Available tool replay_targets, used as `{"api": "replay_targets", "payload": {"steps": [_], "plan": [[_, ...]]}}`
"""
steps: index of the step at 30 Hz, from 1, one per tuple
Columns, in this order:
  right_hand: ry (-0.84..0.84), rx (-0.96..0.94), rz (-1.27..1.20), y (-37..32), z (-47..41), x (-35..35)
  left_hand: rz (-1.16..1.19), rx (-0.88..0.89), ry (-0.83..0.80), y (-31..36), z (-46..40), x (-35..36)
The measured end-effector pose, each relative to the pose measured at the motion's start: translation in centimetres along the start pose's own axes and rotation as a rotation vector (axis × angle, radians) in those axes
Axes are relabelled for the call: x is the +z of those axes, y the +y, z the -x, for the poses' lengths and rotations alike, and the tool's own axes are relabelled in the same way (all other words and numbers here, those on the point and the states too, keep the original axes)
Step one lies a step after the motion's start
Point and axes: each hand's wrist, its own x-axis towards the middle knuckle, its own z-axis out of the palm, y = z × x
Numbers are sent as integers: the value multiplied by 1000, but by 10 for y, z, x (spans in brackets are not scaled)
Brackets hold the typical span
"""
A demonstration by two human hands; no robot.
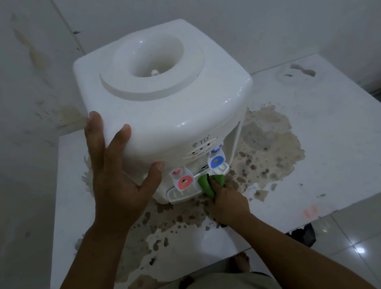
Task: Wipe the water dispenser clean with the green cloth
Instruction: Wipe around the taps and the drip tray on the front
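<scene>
A white table-top water dispenser (180, 102) stands on a stained white surface, its empty bottle well facing up. A red tap (182, 180) and a blue tap (217, 162) stick out of its front above a drip tray (181, 194). My left hand (117, 174) grips the dispenser's front left corner, fingers spread over the top edge. My right hand (229, 203) holds the bunched green cloth (207, 185) pressed against the tray area between and under the two taps. Part of the cloth is hidden by my fingers.
The white table (328, 152) carries a wide brown peeling stain (267, 140) around the dispenser. White walls stand close behind and to the left. Tiled floor (374, 242) lies at the right, and my bare feet show below the table's front edge.
</scene>
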Motion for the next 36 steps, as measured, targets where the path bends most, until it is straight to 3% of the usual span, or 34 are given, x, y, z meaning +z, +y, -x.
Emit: {"api": "replay_targets", "payload": {"steps": [22,24,27,29,33,36], "plan": [[-72,-80,-219,0,-11,-11,10,-3,24,-2,0,3],[-18,-135,-164,12,8,3,4,-5,24,-3,0,4],[-73,-211,82,13,21,18,-4,-12,24,-2,0,4],[-90,-191,113,4,19,17,-2,-16,23,-2,0,4],[125,-326,-86,2,28,19,10,-27,14,-2,1,3],[235,-279,-192,4,23,20,14,-40,18,-2,0,3]]}}
